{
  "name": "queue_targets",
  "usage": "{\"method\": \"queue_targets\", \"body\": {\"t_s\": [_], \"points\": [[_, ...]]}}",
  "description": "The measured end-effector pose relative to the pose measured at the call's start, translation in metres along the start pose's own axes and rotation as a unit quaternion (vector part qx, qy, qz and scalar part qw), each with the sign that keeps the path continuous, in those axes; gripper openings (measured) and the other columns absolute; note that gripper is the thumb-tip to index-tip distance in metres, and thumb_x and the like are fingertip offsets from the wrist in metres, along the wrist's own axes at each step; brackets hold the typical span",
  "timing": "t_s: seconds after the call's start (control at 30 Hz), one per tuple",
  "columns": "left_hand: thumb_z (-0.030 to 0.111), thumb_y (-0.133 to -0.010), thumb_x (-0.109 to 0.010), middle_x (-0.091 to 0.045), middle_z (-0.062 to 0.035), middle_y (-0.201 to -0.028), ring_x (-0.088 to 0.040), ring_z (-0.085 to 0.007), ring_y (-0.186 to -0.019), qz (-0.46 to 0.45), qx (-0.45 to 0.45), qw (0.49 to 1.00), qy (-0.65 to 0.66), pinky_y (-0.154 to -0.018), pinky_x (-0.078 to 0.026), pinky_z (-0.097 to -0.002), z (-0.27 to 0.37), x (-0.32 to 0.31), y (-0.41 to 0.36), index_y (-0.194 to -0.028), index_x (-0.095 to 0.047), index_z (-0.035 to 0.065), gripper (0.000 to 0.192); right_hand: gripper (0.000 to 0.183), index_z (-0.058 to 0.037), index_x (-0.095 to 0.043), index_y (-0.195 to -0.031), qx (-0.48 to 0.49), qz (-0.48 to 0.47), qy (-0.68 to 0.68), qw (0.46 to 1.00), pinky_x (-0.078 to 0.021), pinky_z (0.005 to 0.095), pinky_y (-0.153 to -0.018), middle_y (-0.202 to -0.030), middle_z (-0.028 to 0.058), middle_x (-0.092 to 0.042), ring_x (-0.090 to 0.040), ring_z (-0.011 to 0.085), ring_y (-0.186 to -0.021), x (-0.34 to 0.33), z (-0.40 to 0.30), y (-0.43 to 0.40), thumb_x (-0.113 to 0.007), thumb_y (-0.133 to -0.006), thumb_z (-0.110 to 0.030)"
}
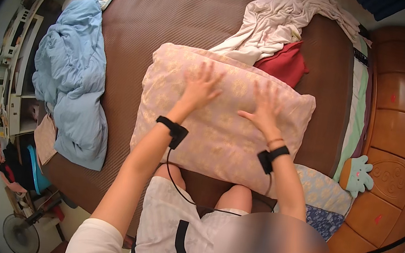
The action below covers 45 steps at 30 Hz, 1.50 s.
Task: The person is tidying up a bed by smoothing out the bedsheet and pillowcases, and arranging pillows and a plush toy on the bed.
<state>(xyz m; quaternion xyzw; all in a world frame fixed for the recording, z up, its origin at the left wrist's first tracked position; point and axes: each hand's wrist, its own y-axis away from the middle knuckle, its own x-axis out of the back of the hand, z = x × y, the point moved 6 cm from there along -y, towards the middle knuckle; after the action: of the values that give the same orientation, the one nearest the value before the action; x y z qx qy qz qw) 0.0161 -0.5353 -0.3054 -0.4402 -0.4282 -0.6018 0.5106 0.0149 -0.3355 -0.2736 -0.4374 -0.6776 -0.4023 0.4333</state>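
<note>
Before my knees lies a folded pink quilt with a golden flower pattern, on a brown woven bed mat. My left hand is spread over its upper left part, palm down. Over the upper right part my right hand is spread the same way, fingers apart. Both hands look slightly blurred, and I cannot tell how firmly they press. Neither hand grips anything. Each wrist wears a black strap with a small box and a cable. Beyond the quilt's far edge lie a red cloth and a crumpled pale pink sheet.
A bunched light blue quilt lies along the left side. At the right are a wooden headboard, a pale green plush toy and a patterned pillow. A fan stands at the lower left. A black cable crosses the lower right.
</note>
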Motion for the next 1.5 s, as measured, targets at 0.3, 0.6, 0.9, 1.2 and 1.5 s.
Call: {"method": "queue_targets", "body": {"t_s": [0.3,0.6,0.9,1.2,1.5], "points": [[0.069,-0.074,-0.029,-0.005,-0.0036,-0.142,-0.003,-0.0300,-0.130,-0.049,0.139,0.987,-0.064,-0.088,0.000,-0.0700,-0.070,-0.018,-0.022,-0.133,-0.019,0.0323,0.070,0.092,-0.0237,-0.022,-0.133,-0.090,-0.071,-0.016,0.993,-0.0033,0.0660,-0.091,-0.141,0.0073,-0.009,-0.004,0.0341,-0.129,-0.028,0.049,-0.045,-0.059,-0.059,-0.063],[0.050,-0.084,-0.032,-0.011,-0.0159,-0.139,-0.006,-0.0380,-0.127,-0.109,0.354,0.921,0.120,-0.089,-0.012,-0.0681,-0.210,-0.048,0.025,-0.133,-0.021,0.0208,0.059,0.081,-0.0163,-0.023,-0.133,-0.394,-0.104,-0.052,0.912,-0.0048,0.0625,-0.094,-0.139,0.0150,-0.012,-0.006,0.0337,-0.129,0.001,0.170,-0.014,-0.049,-0.071,-0.061],[0.047,-0.085,-0.034,-0.018,-0.0032,-0.139,-0.015,-0.0244,-0.129,-0.165,0.034,0.984,0.059,-0.094,-0.004,-0.0650,-0.019,-0.022,-0.064,-0.129,-0.031,0.0273,0.049,0.068,-0.0221,-0.030,-0.130,0.031,-0.088,-0.034,0.995,-0.0048,0.0662,-0.092,-0.140,0.0060,-0.017,-0.011,0.0302,-0.129,-0.031,-0.020,-0.074,-0.047,-0.074,-0.057],[0.046,-0.084,-0.035,-0.024,-0.0068,-0.136,-0.015,-0.0273,-0.128,-0.105,0.203,0.972,0.052,-0.092,-0.009,-0.0669,-0.127,-0.022,-0.079,-0.125,-0.038,0.0219,0.047,0.047,-0.0169,-0.042,-0.121,-0.085,-0.026,-0.046,0.995,-0.0110,0.0678,-0.087,-0.130,0.0067,-0.035,-0.022,0.0318,-0.124,-0.034,0.131,-0.092,-0.039,-0.083,-0.045],[0.028,-0.079,-0.054,-0.056,-0.0098,-0.099,-0.045,-0.0316,-0.103,-0.081,0.114,0.975,0.171,-0.087,-0.027,-0.0585,-0.102,-0.022,-0.129,-0.097,-0.060,0.0085,0.026,0.018,-0.0131,-0.062,-0.084,-0.144,-0.044,-0.051,0.987,-0.0262,0.0462,-0.085,-0.096,0.0032,-0.056,-0.040,0.0231,-0.106,-0.005,0.147,-0.101,-0.057,-0.075,-0.027]]}}
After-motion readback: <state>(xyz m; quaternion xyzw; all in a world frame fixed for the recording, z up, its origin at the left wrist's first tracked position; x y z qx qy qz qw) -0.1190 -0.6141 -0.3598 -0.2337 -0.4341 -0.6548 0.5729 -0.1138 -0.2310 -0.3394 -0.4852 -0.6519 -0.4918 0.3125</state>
